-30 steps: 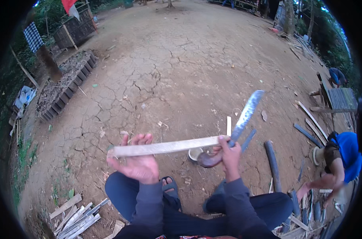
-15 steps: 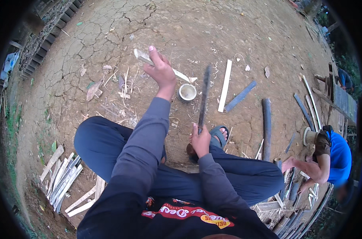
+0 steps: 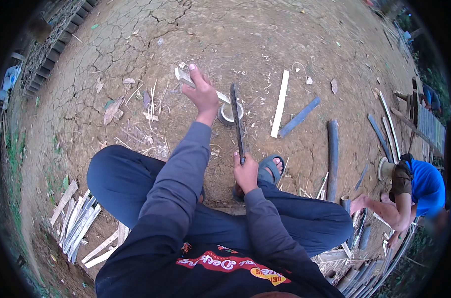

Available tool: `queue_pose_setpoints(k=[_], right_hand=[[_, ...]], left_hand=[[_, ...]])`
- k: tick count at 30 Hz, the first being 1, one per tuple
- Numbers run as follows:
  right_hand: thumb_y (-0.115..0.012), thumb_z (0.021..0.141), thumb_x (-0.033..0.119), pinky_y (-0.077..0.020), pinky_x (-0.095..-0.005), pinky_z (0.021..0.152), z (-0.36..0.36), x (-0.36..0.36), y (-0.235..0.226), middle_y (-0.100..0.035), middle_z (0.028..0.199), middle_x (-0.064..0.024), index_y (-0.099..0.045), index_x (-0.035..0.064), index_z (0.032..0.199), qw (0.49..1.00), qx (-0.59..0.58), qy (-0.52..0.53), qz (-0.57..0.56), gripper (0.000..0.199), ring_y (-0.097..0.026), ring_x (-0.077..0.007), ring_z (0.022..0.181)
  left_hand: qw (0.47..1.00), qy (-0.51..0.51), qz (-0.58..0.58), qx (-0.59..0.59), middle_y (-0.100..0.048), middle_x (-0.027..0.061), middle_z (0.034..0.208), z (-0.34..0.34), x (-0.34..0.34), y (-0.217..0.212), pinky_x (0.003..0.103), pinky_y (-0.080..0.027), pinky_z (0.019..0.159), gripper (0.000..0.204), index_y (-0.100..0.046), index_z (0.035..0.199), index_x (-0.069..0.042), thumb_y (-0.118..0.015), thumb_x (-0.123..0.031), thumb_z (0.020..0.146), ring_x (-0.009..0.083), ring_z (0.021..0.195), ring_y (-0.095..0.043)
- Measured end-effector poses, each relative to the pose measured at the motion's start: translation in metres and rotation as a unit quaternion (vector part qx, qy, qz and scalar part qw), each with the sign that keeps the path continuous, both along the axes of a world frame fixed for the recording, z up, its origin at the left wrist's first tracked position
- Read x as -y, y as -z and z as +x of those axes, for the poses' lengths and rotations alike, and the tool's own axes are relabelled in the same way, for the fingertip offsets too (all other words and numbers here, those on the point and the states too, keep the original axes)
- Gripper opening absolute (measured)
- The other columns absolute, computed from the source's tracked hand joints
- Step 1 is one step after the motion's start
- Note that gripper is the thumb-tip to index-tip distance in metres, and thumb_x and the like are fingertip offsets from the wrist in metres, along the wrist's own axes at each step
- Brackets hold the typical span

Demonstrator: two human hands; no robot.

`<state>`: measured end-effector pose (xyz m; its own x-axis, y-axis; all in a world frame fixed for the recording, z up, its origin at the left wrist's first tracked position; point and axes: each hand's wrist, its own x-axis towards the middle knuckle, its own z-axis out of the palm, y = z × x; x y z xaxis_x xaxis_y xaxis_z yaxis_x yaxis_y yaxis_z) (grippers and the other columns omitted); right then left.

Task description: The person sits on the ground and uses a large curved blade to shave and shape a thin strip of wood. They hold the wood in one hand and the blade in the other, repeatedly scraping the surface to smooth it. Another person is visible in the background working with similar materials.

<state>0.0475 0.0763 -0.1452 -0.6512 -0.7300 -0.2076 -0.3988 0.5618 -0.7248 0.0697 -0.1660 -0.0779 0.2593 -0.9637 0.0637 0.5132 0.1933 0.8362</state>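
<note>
My left hand [image 3: 202, 97] is wrapped around a pale bamboo strip [image 3: 222, 97], whose near end reaches the rim of a short round bamboo section [image 3: 227, 114] on the ground. The strip's far end pokes out beyond my fingers, with frayed pale bits at its tip. In my right hand [image 3: 246, 174] is the handle of a machete [image 3: 237, 116], its long dark blade pointing away from me. The blade crosses in front of the round section, close to the strip's near end. Whether blade and strip touch, I cannot tell.
To the right lie a pale strip [image 3: 280, 104], a dark bamboo piece [image 3: 300, 117] and a long dark pole [image 3: 332, 159]. Split strips [image 3: 80, 226] are heaped by my left knee. A person in blue [image 3: 426, 188] bends over bamboo at far right. Curled shavings litter the ground.
The machete has swung left, from beside the round bamboo section to across it. My left hand and the strip have shifted slightly. The person at the right has moved a little.
</note>
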Motion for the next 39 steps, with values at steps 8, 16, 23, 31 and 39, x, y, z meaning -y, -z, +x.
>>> queue_pose_setpoints(k=[8, 16, 23, 31, 39], right_hand=[[-0.057, 0.095, 0.031, -0.0481, -0.0539, 0.064, 0.004, -0.003, 0.017, -0.062, 0.070, -0.0276, -0.059, -0.0016, 0.084, 0.996, -0.066, -0.002, 0.066, 0.034, -0.064, -0.0457, 0.070], [-0.054, 0.097, 0.032, -0.0471, -0.0527, 0.062, -0.005, 0.008, -0.005, -0.062, 0.071, -0.0279, -0.059, -0.0023, 0.087, 0.997, -0.002, 0.028, 0.069, 0.036, -0.063, -0.0459, 0.069], [-0.052, 0.098, 0.031, -0.0466, -0.0555, 0.064, 0.014, 0.010, -0.011, -0.062, 0.075, -0.0305, -0.059, -0.0029, 0.092, 0.996, -0.037, 0.049, -0.064, 0.035, -0.064, -0.0464, 0.075], [-0.050, 0.098, 0.034, -0.0463, -0.0573, 0.067, 0.005, -0.008, 0.043, -0.063, 0.073, -0.0298, -0.062, -0.0026, 0.090, 0.995, 0.003, 0.001, 0.097, 0.039, -0.063, -0.0494, 0.074], [-0.054, 0.098, 0.028, -0.0471, -0.0459, 0.058, -0.006, 0.022, -0.062, -0.061, 0.068, -0.0237, -0.058, -0.0015, 0.085, 0.993, 0.043, 0.069, -0.086, 0.033, -0.063, -0.0438, 0.067]], left_hand=[[0.999, 0.040, -0.005, -0.003, -0.032, -0.0068, 0.053, 0.002, -0.003, 0.001, 0.027, -0.019, 0.040, 0.045, -0.034, 0.062, -0.015, -0.049, -0.030, 0.102, 0.0052, 0.041, -0.028], [0.995, 0.044, -0.034, 0.084, -0.027, -0.0055, 0.054, -0.004, -0.009, 0.003, 0.028, -0.020, 0.043, 0.047, -0.028, 0.062, -0.015, -0.046, -0.030, 0.102, 0.0073, 0.044, -0.025], [0.997, 0.067, -0.012, 0.043, -0.027, -0.0048, 0.055, 0.005, -0.011, -0.003, 0.028, -0.020, 0.044, 0.046, -0.029, 0.064, -0.015, -0.043, -0.034, 0.102, 0.0076, 0.045, -0.025], [0.997, 0.065, -0.037, 0.036, -0.034, -0.0049, 0.053, -0.001, -0.019, 0.008, 0.029, -0.020, 0.044, 0.043, -0.035, 0.062, -0.013, -0.044, -0.025, 0.103, 0.0069, 0.044, -0.029], [0.997, 0.065, -0.027, 0.020, -0.025, -0.0047, 0.055, 0.005, -0.019, 0.008, 0.028, -0.020, 0.044, 0.045, -0.028, 0.064, -0.014, -0.043, -0.032, 0.103, 0.0077, 0.045, -0.024]])
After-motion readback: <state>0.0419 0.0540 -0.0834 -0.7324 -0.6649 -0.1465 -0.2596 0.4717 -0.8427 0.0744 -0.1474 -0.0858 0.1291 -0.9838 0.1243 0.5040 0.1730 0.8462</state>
